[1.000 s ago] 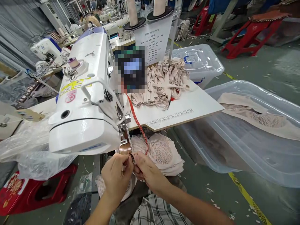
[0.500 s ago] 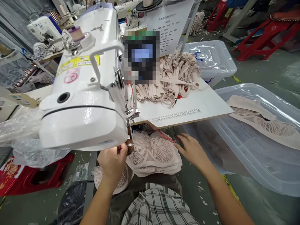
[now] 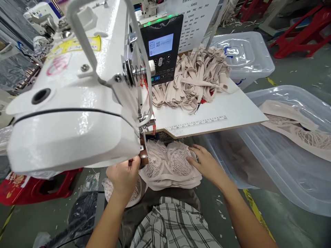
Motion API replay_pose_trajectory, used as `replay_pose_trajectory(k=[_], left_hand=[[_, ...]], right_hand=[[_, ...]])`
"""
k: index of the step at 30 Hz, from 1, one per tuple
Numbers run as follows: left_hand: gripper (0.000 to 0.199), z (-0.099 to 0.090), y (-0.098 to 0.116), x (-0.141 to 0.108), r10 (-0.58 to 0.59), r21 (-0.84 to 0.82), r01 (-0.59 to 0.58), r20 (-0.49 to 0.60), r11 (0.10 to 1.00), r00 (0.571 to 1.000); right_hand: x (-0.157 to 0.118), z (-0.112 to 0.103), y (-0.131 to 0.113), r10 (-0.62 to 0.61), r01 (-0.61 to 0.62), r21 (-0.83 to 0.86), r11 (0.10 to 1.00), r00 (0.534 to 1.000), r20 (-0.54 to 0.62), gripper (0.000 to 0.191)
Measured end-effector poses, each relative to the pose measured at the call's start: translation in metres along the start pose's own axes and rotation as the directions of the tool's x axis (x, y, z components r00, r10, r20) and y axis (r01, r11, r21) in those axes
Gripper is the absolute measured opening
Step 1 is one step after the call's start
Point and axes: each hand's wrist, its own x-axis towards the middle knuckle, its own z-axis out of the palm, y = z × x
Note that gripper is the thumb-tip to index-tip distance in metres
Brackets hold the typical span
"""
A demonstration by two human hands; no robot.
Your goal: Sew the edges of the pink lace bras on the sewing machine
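Note:
At the front of the white sewing machine (image 3: 74, 137), my left hand (image 3: 122, 179) is closed in a pinch beside the brown part under the needle area. What its fingers hold, if anything, is hidden. A beige lace bra cup (image 3: 137, 194) shows below and behind that hand. To its right, a stack of beige lace bras (image 3: 168, 172) lies over my lap, under the table edge. My right hand (image 3: 204, 162) is open, its fingertips at the right cup of the top bra. Red thread (image 3: 154, 129) hangs near the needle.
A control panel (image 3: 161, 50) stands behind the needle. Beige straps (image 3: 196, 77) are heaped on the white table (image 3: 238, 110), which carries a printed ruler (image 3: 196, 123). Right of it are a clear bin (image 3: 292, 179) with bras inside and a lidded box (image 3: 240, 55). A red stool (image 3: 59, 187) stands left.
The red thread stretched from the machine to my right hand before; now it hangs by the needle and that hand is off it, at the bra. The machine appears larger; my left hand stays.

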Motion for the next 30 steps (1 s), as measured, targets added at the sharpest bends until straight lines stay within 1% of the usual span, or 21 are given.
replay_pose_trajectory(k=[2,3,5,7,8,9,11,12,13,14,15,17,20,23,25,27,28,30], left_hand=[[0.051,-0.002,0.001,0.001,0.011,0.014,-0.011,0.009,1.0,1.0],[0.052,-0.003,0.001,0.001,0.017,0.019,-0.018,0.014,1.0,1.0],[0.053,-0.005,0.002,0.002,0.027,0.038,-0.028,0.017,0.999,0.999],[0.056,-0.007,0.001,0.003,0.044,0.066,-0.045,0.013,0.997,0.999],[0.057,-0.008,-0.001,0.004,0.058,0.08,-0.059,0.012,0.995,0.998],[0.057,-0.008,-0.003,0.004,0.079,0.094,-0.08,0.012,0.992,0.997],[0.055,-0.008,-0.009,0.005,0.14,0.116,-0.141,0.015,0.983,0.99],[0.053,-0.009,-0.013,0.005,0.173,0.125,-0.174,0.021,0.977,0.985],[0.051,-0.009,-0.016,0.005,0.204,0.134,-0.205,0.025,0.969,0.979],[0.05,-0.009,-0.019,0.005,0.232,0.141,-0.234,0.03,0.962,0.972],[0.05,-0.01,-0.022,0.006,0.254,0.149,-0.256,0.035,0.955,0.967],[0.05,-0.012,-0.024,0.008,0.295,0.165,-0.3,0.054,0.94,0.954],[0.047,-0.018,-0.021,0.013,0.359,0.171,-0.371,0.1,0.913,0.928],[0.047,-0.024,-0.016,0.018,0.388,0.137,-0.407,0.146,0.903,0.91],[0.047,-0.028,-0.014,0.019,0.423,0.128,-0.442,0.152,0.888,0.893],[0.043,-0.031,-0.013,0.018,0.471,0.129,-0.479,0.084,0.869,0.878],[0.036,-0.034,-0.012,0.016,0.492,0.109,-0.492,0.033,0.864,0.87],[0.014,-0.04,-0.012,0.011,0.527,0.009,-0.527,-0.058,0.85,0.848]], right_hand=[[0.0,-0.003,-0.012,-0.025,0.027,0.052,0.998,0.999,-0.034,0.046],[0.0,-0.005,-0.022,-0.045,0.05,0.089,0.995,0.997,-0.058,0.043],[-0.001,-0.012,-0.052,-0.101,0.12,0.181,0.976,0.989,-0.112,0.036],[-0.001,-0.019,-0.09,-0.207,0.246,0.261,0.934,0.964,-0.168,0.028],[0.001,-0.023,-0.11,-0.292,0.342,0.278,0.898,0.934,-0.207,0.025],[0.003,-0.026,-0.13,-0.391,0.453,0.28,0.847,0.886,-0.249,0.023],[0.01,-0.03,-0.163,-0.57,0.642,0.245,0.726,0.762,-0.307,0.025],[0.014,-0.03,-0.175,-0.629,0.701,0.225,0.676,0.709,-0.318,0.027],[0.019,-0.03,-0.185,-0.667,0.736,0.21,0.644,0.674,-0.318,0.028],[0.022,-0.03,-0.192,-0.685,0.75,0.204,0.629,0.659,-0.311,0.027],[0.025,-0.03,-0.196,-0.688,0.75,0.209,0.628,0.66,-0.303,0.026],[0.029,-0.031,-0.201,-0.67,0.727,0.237,0.644,0.686,-0.284,0.023],[0.029,-0.036,-0.203,-0.639,0.692,0.262,0.673,0.722,-0.265,0.023],[0.028,-0.04,-0.207,-0.626,0.677,0.223,0.702,0.735,-0.262,0.018],[0.028,-0.04,-0.212,-0.621,0.673,0.171,0.72,0.734,-0.275,0.015],[0.027,-0.039,-0.216,-0.614,0.662,0.108,0.742,0.735,-0.289,0.023],[0.026,-0.039,-0.218,-0.604,0.65,0.083,0.756,0.741,-0.294,0.025],[0.023,-0.039,-0.218,-0.569,0.618,0.074,0.783,0.759,-0.315,0.023]])
